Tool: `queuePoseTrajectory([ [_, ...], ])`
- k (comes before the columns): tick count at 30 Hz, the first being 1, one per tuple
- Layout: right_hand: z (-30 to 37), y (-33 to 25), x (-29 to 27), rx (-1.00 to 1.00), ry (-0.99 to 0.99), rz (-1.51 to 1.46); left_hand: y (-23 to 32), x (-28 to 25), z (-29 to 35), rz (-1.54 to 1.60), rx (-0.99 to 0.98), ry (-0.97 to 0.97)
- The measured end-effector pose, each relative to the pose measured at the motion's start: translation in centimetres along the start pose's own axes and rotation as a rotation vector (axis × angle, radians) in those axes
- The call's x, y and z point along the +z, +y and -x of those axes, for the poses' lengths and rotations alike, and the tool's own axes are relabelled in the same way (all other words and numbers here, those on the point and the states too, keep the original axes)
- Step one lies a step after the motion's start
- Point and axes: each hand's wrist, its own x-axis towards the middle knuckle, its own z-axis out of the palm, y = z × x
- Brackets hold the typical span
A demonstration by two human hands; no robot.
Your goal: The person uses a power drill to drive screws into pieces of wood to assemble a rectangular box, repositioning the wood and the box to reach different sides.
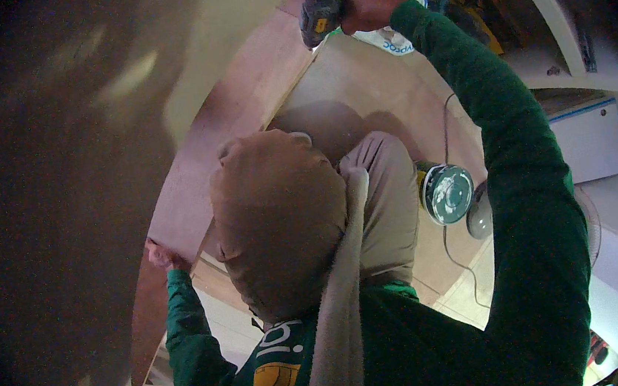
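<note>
My right hand (373,7), stretched far forward, is closed around a dark cordless drill (321,14) with a small yellow patch. The drill is at the far end of a long reddish-brown wooden board (233,103); its tip is hidden, so I cannot tell whether it touches the board. My left hand (162,256) is closed on the board's near left end, its fingers partly hidden. The board slants from near left to far right, against a pale upright surface (211,24).
My bent knee (282,218) and a hanging towel (337,287) fill the middle. On the right are a paint-smeared tin (448,193), a round grey object (479,212) and a dark cable (458,257). A white printed bag (391,40) lies beyond; a white shelf unit (552,13) stands far right.
</note>
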Motion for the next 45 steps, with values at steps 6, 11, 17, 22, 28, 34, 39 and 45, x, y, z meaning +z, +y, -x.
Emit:
queuePoseTrajectory([
  [6,0.7,-3.5,0.2,0.061,0.150,0.145,0.2,-0.5,0.1,0.001,0.010,0.014],
  [11,-0.1,1.0,1.7,-0.106,0.174,0.135,0.6,0.3,-0.1,-0.012,0.020,0.009],
  [17,-0.1,0.0,1.5,-0.102,0.128,0.172,0.6,0.2,-0.2,-0.020,0.033,0.020],
  [22,1.4,-1.7,2.0,-0.062,0.279,0.172,0.9,1.1,-0.2,-0.020,0.057,0.007],
  [28,0.1,1.5,1.8,-0.118,0.138,0.211,2.2,3.0,0.4,-0.110,0.143,0.052],
  [34,-0.1,-1.5,3.6,-0.003,0.167,0.037,0.1,3.5,-4.4,-0.661,0.624,0.618],
  [39,6.5,-1.7,10.4,0.168,0.530,-0.506,7.6,11.5,-7.7,-0.955,0.745,-0.105],
  [45,9.9,-9.3,17.7,0.551,0.591,-1.216,18.1,23.9,-6.7,-0.965,1.118,-0.213],
])
